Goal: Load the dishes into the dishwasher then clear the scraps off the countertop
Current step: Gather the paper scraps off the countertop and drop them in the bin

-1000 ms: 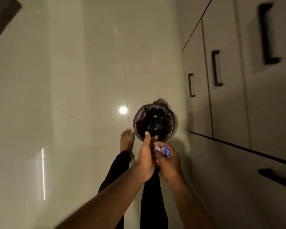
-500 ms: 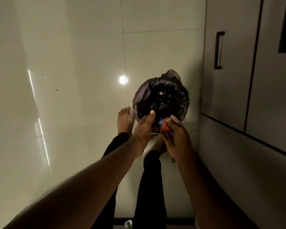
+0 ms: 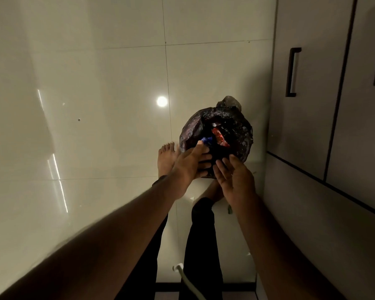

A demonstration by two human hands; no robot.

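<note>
A round bin lined with a dark plastic bag (image 3: 191, 131) stands on the floor below me. A red wrapper (image 3: 219, 137) and a blue-and-white wrapper (image 3: 206, 140) are inside its mouth. My left hand (image 3: 192, 164) hovers over the bin's near rim with fingers spread, its fingertips next to the blue wrapper. My right hand (image 3: 234, 176) is beside it, palm open and turned up, holding nothing. Both hands are just above the bin's front edge.
Glossy cream floor tiles (image 3: 95, 105) spread to the left. Grey cabinet doors with dark handles (image 3: 291, 72) line the right side, close to the bin. My bare feet (image 3: 166, 159) and dark trouser legs stand just in front of the bin.
The wrappers that my right hand held have dropped into the bin. Both hands have opened over its rim. The view has come closer to the bin.
</note>
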